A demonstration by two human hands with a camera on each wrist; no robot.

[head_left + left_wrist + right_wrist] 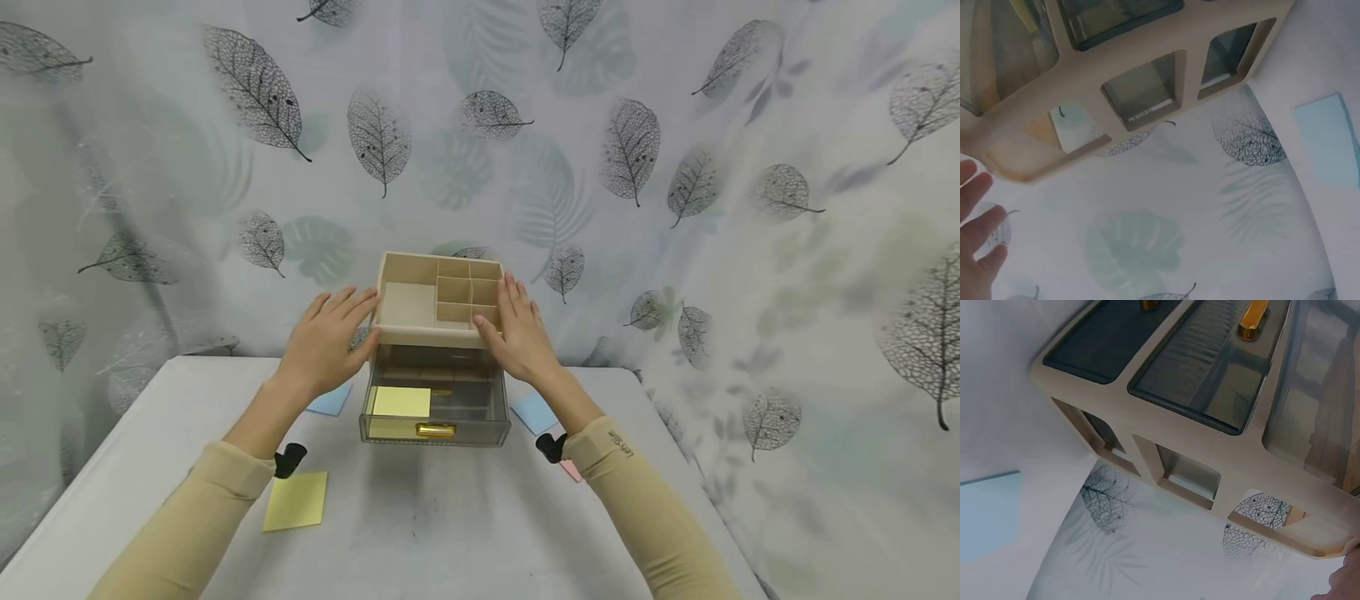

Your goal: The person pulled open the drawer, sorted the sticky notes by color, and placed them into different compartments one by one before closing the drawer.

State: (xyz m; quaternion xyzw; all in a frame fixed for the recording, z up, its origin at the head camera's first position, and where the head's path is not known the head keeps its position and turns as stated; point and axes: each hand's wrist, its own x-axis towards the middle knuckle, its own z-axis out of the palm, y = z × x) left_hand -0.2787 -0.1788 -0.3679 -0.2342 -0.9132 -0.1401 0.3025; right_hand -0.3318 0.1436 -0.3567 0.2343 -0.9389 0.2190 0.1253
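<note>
A beige desktop organizer [405, 336] with a divided open top stands at the back of the table. Its top see-through drawer [476, 433] is pulled out toward me, with a yellow sticky note pad [402, 402] inside at the left. My left hand [324, 342] lies against the organizer's upper left side, fingers nearly straight. On the opposite side, my right hand [521, 333] rests along the right edge, its fingers extended and the thumb over the front corner. Lower drawers with gold handles [1252, 322] appear closed in the right wrist view.
Blue sticky notes lie on both sides, one left [328, 402] and one right [534, 412]. A pink note [571, 470] is partly hidden by the right wrist. Nearer me at left lies a yellow note [296, 502]. A leaf-patterned curtain [480, 183] hangs behind the white table [450, 533].
</note>
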